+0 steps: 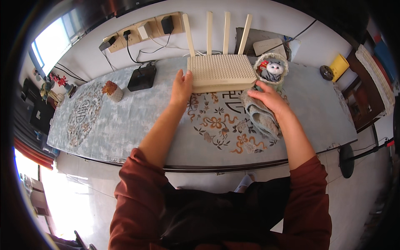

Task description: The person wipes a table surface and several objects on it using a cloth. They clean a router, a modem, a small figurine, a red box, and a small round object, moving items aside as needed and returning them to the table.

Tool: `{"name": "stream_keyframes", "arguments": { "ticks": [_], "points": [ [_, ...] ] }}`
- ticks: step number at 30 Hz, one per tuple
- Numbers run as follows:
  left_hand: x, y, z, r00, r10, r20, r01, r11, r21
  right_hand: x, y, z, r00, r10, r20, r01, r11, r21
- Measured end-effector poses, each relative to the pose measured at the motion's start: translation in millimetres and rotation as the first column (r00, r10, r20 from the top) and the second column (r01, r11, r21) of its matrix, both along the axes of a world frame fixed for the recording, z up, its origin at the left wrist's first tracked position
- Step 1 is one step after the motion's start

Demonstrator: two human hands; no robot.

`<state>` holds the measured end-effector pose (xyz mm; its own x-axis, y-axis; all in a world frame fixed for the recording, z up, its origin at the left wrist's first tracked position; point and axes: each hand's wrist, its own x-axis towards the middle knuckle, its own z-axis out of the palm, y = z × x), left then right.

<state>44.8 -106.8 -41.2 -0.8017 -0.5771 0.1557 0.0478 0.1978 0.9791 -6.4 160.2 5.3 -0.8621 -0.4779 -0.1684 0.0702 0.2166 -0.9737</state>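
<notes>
A white Wi-Fi router with upright antennas stands at the back of the cloth-covered cabinet top. My left hand grips its left end, the thumb along the front corner. At the opposite end, my right hand holds a folded grey cloth, which hangs down over the patterned tablecloth. The fingertips of that hand touch the router's lower right corner. Just behind the right hand sits a small basket with a toy cat in it.
A black set-top box and a potted artificial plant stand to the left. Plugs and cables run from the wall sockets. A second white device leans by the wall. At the right are a yellow container and a dark round object.
</notes>
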Motion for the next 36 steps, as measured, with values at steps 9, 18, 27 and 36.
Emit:
{"name": "stream_keyframes", "arguments": {
  "ticks": [9, 18, 27, 36],
  "points": [
    [12, 19, 7, 0.995, -0.093, 0.029, 0.095, 0.990, -0.102, 0, 2, -3, 0.989, 0.081, 0.125, -0.040, 0.954, -0.298],
    [15, 10, 10, 0.995, -0.091, -0.043, 0.091, 0.996, 0.004, 2, -7, -1, 0.983, 0.154, 0.097, -0.113, 0.933, -0.342],
    [20, -1, 5, 0.995, -0.076, -0.063, 0.071, 0.994, -0.080, -4, -9, -9, 0.968, 0.233, 0.096, -0.187, 0.920, -0.345],
    [5, -16, -19, 0.982, -0.034, -0.187, 0.043, 0.998, 0.045, 3, -3, -5, 0.997, 0.078, -0.006, -0.077, 0.963, -0.258]
  ]
}}
